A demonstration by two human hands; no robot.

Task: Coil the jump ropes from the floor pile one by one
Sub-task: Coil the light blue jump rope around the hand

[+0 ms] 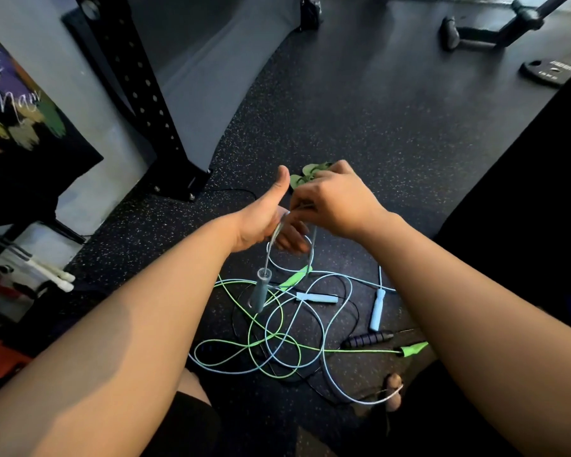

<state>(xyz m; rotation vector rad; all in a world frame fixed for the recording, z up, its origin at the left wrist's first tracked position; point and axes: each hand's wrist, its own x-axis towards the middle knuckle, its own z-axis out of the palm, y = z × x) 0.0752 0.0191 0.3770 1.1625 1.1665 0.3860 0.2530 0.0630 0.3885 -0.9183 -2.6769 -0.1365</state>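
A tangled pile of jump ropes (277,338) lies on the dark speckled floor between my knees: green, light blue and black cords. My left hand (267,216) is raised above the pile, thumb up, with a grey-blue rope looped over its palm. That rope's grey-blue handle (260,291) dangles below it. My right hand (330,201) pinches the same rope just beside the left hand. Two light blue handles (317,297) (377,309), a black handle (366,339) and a green handle (414,348) rest on the floor.
A black perforated rack upright (152,103) is bolted to the floor at the left, beside a grey wall. A weight plate (549,72) and a barbell stand (495,24) sit at the far right. A green object (305,174) lies just beyond my hands.
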